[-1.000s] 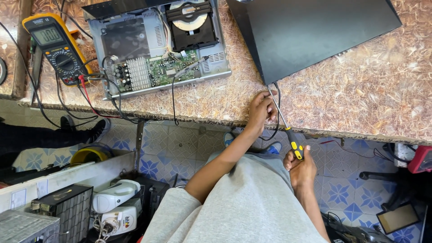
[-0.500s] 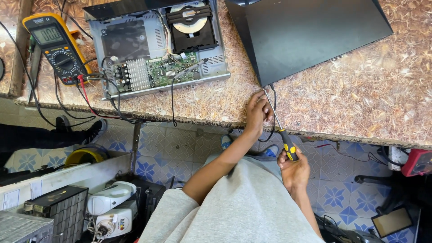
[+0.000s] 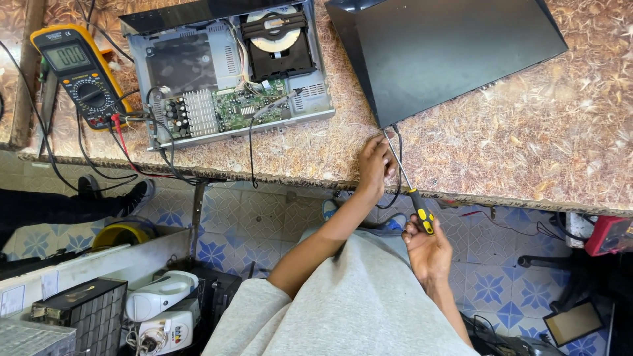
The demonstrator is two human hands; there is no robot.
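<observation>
Since a second ago little has shifted: the right hand (image 3: 428, 247) keeps its grip closed on the yellow-and-black screwdriver (image 3: 410, 188), tip at the black cover's (image 3: 448, 53) six o'clock corner on the counter (image 3: 567, 145). The left hand (image 3: 376, 165) still pinches the shaft, so the work holds there.

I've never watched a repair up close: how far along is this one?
Already done: the silver disc player lies open, its green circuit board bare, with the yellow multimeter beside it. In hand: the right hand drives a yellow-and-black-handled screwdriver into the near corner of the closed black flat box, the left hand steadying the shaft. Left: that box remains unopened.
</observation>
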